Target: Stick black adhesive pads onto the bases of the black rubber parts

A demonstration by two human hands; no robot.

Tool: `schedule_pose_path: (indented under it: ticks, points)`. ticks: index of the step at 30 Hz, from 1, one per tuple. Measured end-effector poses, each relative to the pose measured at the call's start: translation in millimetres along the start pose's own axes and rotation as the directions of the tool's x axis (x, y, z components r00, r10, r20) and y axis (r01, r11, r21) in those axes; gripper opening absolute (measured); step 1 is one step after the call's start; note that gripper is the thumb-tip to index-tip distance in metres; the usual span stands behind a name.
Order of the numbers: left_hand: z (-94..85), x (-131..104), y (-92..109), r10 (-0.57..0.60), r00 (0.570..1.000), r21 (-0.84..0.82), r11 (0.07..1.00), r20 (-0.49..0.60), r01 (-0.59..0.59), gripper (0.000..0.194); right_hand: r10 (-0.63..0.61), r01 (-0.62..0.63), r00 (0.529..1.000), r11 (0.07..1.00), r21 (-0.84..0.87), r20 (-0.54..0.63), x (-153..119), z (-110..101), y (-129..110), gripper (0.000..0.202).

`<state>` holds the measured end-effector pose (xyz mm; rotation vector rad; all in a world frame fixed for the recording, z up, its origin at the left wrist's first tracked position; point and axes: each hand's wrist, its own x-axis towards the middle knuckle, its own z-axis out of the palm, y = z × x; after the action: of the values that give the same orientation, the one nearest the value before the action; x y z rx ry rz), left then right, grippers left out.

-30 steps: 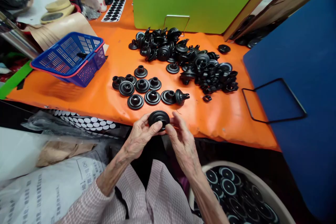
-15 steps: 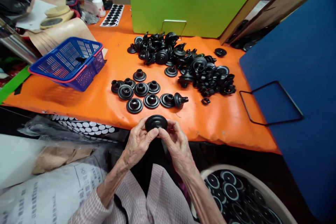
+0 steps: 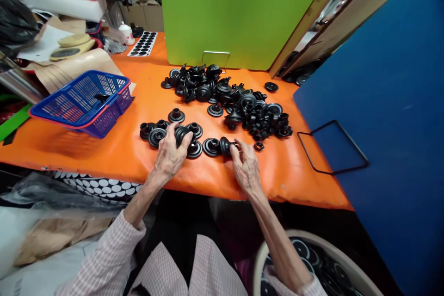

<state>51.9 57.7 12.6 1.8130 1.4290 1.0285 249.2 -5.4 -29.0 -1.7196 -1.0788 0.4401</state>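
My left hand is closed round the edge of a black ridged plastic disc, over a loose group of similar discs with short hollow stems. One of that group, a stemmed disc, lies flat between my hands. My right hand has thumb and fingers at the pronged end of a black stemmed part that lies tipped on its side; the fingertips are pinched on it. A small black ring rests just right of my right fingers.
A heap of black plastic parts covers the back middle of the orange table. A blue basket stands left. Green and blue boards rise behind and right. A tub of discs sits below right.
Both hands were together at the table's front edge on one black disc. They have parted and moved forward: the left with a disc to the group, the right to the pronged part.
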Motion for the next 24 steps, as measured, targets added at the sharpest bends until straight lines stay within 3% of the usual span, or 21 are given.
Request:
schedule_pose_path:
  ticks: [3,6,8,10,11,13,14,16,18,20,24]
  points:
    - [-0.4,18.2,1.1,0.118,0.990,0.283,0.955,-0.081,-0.090,0.040,0.023,-0.029,0.997,0.996,0.090,0.072,11.2,0.6,9.1,0.035]
    - [-1.4,13.0,7.5,0.189,0.967,0.433,0.896,-0.173,-0.097,0.036,0.053,-0.065,0.996,0.980,0.187,0.067,0.1,-4.2,4.5,0.036]
    - [1.2,-3.9,16.4,0.146,0.976,0.320,0.943,-0.163,-0.087,0.033,0.080,-0.091,0.995,0.966,0.243,0.053,-18.5,-8.1,-8.7,0.034]
    - [7.2,-26.0,25.1,0.000,0.998,-0.015,1.000,0.061,0.001,0.034,0.081,-0.106,0.991,0.961,0.255,0.105,-39.5,-10.0,-26.1,0.030]
    - [10.9,-36.6,27.9,-0.067,0.972,-0.213,0.970,0.227,0.117,0.036,0.061,-0.100,0.984,0.965,0.242,0.166,-47.7,-10.5,-33.6,0.029]
    - [17.5,-53.5,28.8,-0.148,0.862,-0.491,0.770,0.485,0.408,0.040,0.014,-0.072,0.963,0.976,0.206,0.271,-53.6,-12.8,-39.5,0.031]
    - [19.8,-59.0,27.2,-0.180,0.820,-0.564,0.645,0.543,0.516,0.040,-0.003,-0.044,0.964,0.985,0.168,0.267,-50.0,-16.0,-36.3,0.033]
    - [21.0,-65.2,21.9,-0.260,0.777,-0.635,0.458,0.573,0.622,0.038,-0.022,0.020,0.992,1.000,0.021,0.122,-30.6,-26.7,-18.0,0.039]
    - [18.0,-67.9,17.1,-0.301,0.755,-0.656,0.374,0.583,0.656,0.035,-0.113,0.084,0.989,0.959,-0.270,-0.093,-1.1,-39.0,9.1,0.043]
    - [13.4,-70.2,14.5,-0.310,0.745,-0.657,0.351,0.591,0.667,0.034,-0.159,0.114,0.985,0.880,-0.461,-0.060,27.3,-47.2,32.9,0.040]
    - [6.2,-76.7,12.8,-0.322,0.741,-0.661,0.335,0.589,0.672,0.034,-0.147,0.183,0.982,0.881,-0.435,0.117,45.9,-56.4,46.3,0.032]
